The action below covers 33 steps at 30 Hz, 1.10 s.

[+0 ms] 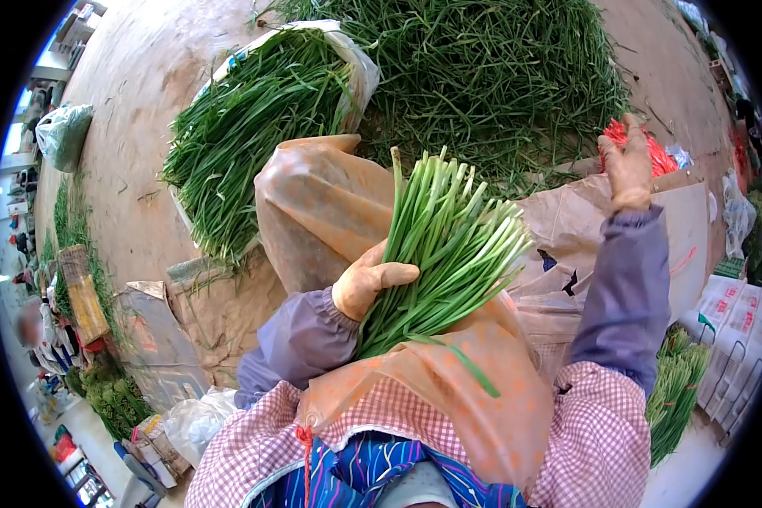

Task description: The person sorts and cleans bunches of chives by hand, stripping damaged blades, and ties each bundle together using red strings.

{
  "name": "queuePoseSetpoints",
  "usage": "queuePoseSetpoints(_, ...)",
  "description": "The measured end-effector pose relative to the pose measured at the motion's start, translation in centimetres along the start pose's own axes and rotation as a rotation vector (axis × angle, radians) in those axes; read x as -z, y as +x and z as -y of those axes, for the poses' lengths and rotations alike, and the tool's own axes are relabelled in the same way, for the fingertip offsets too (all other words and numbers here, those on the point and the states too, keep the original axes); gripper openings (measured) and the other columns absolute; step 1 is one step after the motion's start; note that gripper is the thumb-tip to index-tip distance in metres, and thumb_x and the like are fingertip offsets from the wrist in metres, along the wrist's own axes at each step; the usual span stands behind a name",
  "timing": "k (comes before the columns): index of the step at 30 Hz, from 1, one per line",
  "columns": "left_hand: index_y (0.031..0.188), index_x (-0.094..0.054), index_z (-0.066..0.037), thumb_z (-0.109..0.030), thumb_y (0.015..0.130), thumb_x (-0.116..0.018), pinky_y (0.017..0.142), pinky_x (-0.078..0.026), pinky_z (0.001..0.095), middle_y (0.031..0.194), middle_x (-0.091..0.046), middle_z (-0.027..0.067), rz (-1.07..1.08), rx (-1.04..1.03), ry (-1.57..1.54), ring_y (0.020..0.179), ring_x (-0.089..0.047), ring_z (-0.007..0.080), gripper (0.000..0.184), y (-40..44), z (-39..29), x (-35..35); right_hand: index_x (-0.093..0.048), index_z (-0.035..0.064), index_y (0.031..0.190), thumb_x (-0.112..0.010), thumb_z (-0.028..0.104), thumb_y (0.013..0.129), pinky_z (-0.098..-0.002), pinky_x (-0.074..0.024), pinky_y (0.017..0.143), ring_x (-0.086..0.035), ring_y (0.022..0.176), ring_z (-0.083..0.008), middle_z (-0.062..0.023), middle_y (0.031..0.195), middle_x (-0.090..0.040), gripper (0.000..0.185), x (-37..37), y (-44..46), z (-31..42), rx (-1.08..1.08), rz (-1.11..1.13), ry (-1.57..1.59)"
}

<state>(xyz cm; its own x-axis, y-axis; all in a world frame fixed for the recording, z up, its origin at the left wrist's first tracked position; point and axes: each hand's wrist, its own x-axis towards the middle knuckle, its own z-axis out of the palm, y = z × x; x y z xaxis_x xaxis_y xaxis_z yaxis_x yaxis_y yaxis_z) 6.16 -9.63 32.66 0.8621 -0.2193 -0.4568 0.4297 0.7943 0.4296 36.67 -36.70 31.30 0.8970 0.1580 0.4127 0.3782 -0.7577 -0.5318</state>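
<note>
My left hand [371, 280] is wrapped around a thick bunch of garlic chives [453, 245] over my lap. The pale stem ends fan out away from me, and the green leaves trail back toward my body. One loose leaf hangs over the apron [474, 381]. My right hand [628, 165] reaches out to the far right, at a pile of red ties [652, 154]. Its thumb and fingers look spread apart, with some red showing between them. Both hands appear gloved.
A large heap of loose chives [491, 76] lies ahead. Left of it, an open white bag [360, 72] is packed with more. Flattened cardboard [681, 220] lies at right, near tied bunches [677, 389]. A filled plastic bag [63, 135] stands far left.
</note>
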Motion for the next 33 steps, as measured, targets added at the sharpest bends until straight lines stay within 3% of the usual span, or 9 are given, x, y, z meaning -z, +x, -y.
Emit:
queuePoseSetpoints(1, 0.143, -0.036, 0.001, -0.012, 0.081, -0.062, 0.104, -0.044, 0.0411, 0.136, -0.051, 0.0175, -0.014, 0.012, -0.016, 0.121, -0.054, 0.0297, 0.068, 0.1, -0.1, -0.1, -0.062, 0.0091, 0.123, -0.072, 0.023, 0.086, -0.0269, -0.0541, 0.079, -0.062, 0.094, -0.0139, -0.0084, 0.110, -0.067, 0.041, 0.3, -1.2, 1.2, 0.239, -0.043, -0.181)
queuePoseSetpoints(2, 0.143, -0.036, 0.001, -0.013, 0.082, -0.062, 0.104, -0.045, 0.0415, 0.137, -0.051, 0.0178, -0.031, 0.025, -0.033, 0.121, -0.054, 0.0300, 0.068, 0.0, -0.2, -0.2, -0.057, 0.0091, 0.131, -0.073, 0.017, 0.084, -0.0313, -0.0490, 0.094, -0.055, 0.115, -0.0174, -0.0102, 0.126, -0.061, 0.050, 1.6, -2.5, 5.6, -0.052, 0.232, 0.202)
queuePoseSetpoints(4, 0.144, -0.036, 0.000, -0.015, 0.082, -0.062, 0.103, -0.045, 0.0423, 0.137, -0.051, 0.0182, -0.043, 0.052, -0.063, 0.121, -0.055, 0.0305, 0.069, 0.0, -0.2, -0.1, -0.064, 0.0089, 0.121, -0.072, 0.016, 0.085, -0.0357, -0.0477, 0.096, -0.059, 0.108, -0.0209, -0.0091, 0.118, -0.064, 0.037, 2.0, -5.2, 9.7, -0.191, 0.429, 0.710)
queuePoseSetpoints(9, 0.145, -0.034, -0.001, -0.012, 0.087, -0.058, 0.103, -0.046, 0.0409, 0.138, -0.050, 0.0168, 0.077, 0.073, -0.189, 0.121, -0.055, 0.0283, 0.063, 0.2, 0.0, 0.6, -0.067, 0.0099, 0.110, -0.076, 0.025, 0.080, -0.0427, -0.0416, 0.099, -0.059, 0.107, -0.0295, -0.0115, 0.112, -0.063, 0.035, 2.4, -7.1, 15.2, 0.531, 0.609, 0.298)
queuePoseSetpoints(17, 0.141, -0.040, -0.001, -0.015, 0.088, -0.057, 0.103, -0.046, 0.0408, 0.133, -0.055, 0.0161, 0.046, 0.079, -0.225, 0.116, -0.058, 0.0279, 0.058, 0.4, 0.4, 1.9, -0.064, 0.0175, 0.105, -0.076, 0.027, 0.070, -0.0497, -0.0281, 0.109, -0.054, 0.117, -0.0299, -0.0092, 0.121, -0.058, 0.038, 1.1, -9.3, 16.5, 0.821, 0.529, 0.040)
queuePoseSetpoints(22, 0.137, -0.045, 0.000, -0.016, 0.090, -0.056, 0.099, -0.049, 0.0399, 0.127, -0.059, 0.0156, 0.026, 0.104, -0.206, 0.110, -0.062, 0.0265, 0.051, 0.3, 0.2, 2.2, -0.065, 0.0143, 0.103, -0.078, 0.015, 0.068, -0.0461, -0.0458, 0.095, -0.062, 0.102, -0.0301, -0.0081, 0.109, -0.063, 0.037, 0.1, -9.4, 15.9, 0.958, 0.367, 0.195)
queuePoseSetpoints(27, 0.136, -0.046, 0.001, -0.015, 0.092, -0.053, 0.089, -0.053, 0.0364, 0.127, -0.059, 0.0165, -0.037, 0.180, -0.224, 0.106, -0.063, 0.0254, 0.047, 0.6, 0.4, 2.6, -0.067, 0.0077, 0.104, -0.069, 0.003, 0.084, -0.0264, -0.0538, 0.058, -0.065, 0.065, -0.0189, -0.0077, 0.075, -0.065, 0.021, -2.4, -9.4, 12.9, 0.312, 0.183, 0.490)
queuePoseSetpoints(31, 0.140, -0.040, 0.000, -0.010, 0.102, -0.034, 0.058, -0.059, 0.0183, 0.133, -0.054, 0.0180, -0.001, 0.241, -0.296, 0.103, -0.064, 0.0198, 0.040, 0.3, -0.8, 1.7, -0.065, 0.0058, 0.096, -0.065, 0.010, 0.092, -0.0191, -0.0440, 0.050, -0.055, 0.057, -0.0073, -0.0010, 0.071, -0.062, 0.006, -2.2, -4.6, 9.2, -0.383, 0.109, 0.886)
queuePoseSetpoints(33, 0.141, -0.040, 0.000, -0.008, 0.101, -0.037, 0.061, -0.059, 0.0196, 0.134, -0.054, 0.0180, 0.164, 0.240, -0.546, 0.103, -0.064, 0.0203, 0.041, 0.7, 0.1, 3.5, -0.065, 0.0063, 0.103, -0.065, 0.011, 0.092, -0.0202, -0.0480, 0.054, -0.057, 0.058, -0.0083, -0.0021, 0.073, -0.063, 0.012, -1.6, -2.1, 4.8, -0.511, 0.127, 0.676)
